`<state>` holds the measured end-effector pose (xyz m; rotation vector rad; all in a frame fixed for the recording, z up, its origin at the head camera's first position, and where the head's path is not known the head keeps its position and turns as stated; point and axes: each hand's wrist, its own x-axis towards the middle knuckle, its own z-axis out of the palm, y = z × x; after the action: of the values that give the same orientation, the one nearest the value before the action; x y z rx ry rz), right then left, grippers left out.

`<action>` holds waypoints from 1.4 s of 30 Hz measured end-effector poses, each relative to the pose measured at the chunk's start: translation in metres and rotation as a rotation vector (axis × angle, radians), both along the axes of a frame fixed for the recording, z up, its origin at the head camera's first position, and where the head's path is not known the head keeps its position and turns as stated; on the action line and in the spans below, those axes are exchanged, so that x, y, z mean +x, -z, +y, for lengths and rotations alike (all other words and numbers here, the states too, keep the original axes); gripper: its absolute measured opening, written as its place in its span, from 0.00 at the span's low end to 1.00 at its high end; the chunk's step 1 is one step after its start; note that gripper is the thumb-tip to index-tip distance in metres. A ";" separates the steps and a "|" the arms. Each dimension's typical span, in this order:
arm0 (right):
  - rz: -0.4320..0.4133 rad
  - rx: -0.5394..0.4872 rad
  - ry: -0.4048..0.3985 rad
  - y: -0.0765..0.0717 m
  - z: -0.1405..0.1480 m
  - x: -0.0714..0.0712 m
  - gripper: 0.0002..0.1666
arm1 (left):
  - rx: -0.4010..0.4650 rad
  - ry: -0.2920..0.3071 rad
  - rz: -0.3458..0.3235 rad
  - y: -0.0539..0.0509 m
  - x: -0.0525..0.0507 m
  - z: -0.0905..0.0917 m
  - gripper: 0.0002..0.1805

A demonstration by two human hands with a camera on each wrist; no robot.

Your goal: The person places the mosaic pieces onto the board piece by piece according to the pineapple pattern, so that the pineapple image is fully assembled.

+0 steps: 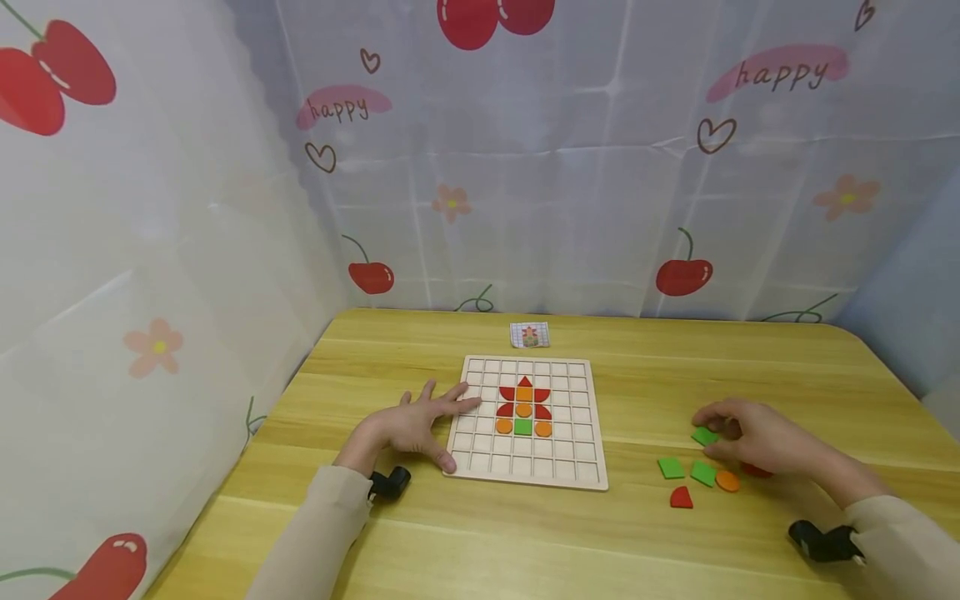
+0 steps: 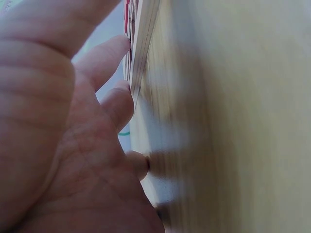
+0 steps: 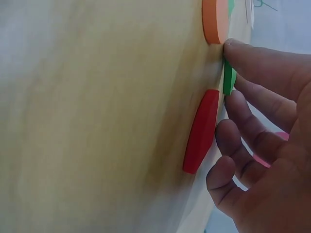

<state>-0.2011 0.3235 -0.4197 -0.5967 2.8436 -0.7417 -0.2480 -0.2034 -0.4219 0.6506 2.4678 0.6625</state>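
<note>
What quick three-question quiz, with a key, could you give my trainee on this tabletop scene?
1. Multiple choice: which hand touches a flat green square tile lying off the board? A, left hand; B, right hand; C, neither.
2. True or false: a small printed paper card lies beyond the far edge of the square pale wooden grid board.
3. Fill in: on the board, the single green tile sits between two flat round tiles coloured ____.

Key: 1, B; 2, true; 3, orange.
</note>
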 end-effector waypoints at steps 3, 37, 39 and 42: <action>-0.003 -0.002 -0.008 0.000 0.001 -0.001 0.24 | 0.001 -0.001 0.005 0.000 0.000 0.000 0.58; -0.004 0.003 -0.262 -0.032 -0.154 -0.035 0.19 | -0.028 0.008 0.015 0.001 -0.001 -0.003 0.57; -0.017 -0.001 -0.287 -0.031 -0.170 -0.036 0.19 | -0.027 0.011 0.016 0.000 0.000 -0.002 0.57; -0.017 -0.021 -0.346 -0.030 -0.191 -0.037 0.17 | -0.024 0.019 0.018 -0.001 0.000 -0.001 0.57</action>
<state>-0.2378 0.1328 -0.3898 -1.0443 2.6145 -0.7087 -0.2483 -0.2040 -0.4210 0.6729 2.4795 0.6211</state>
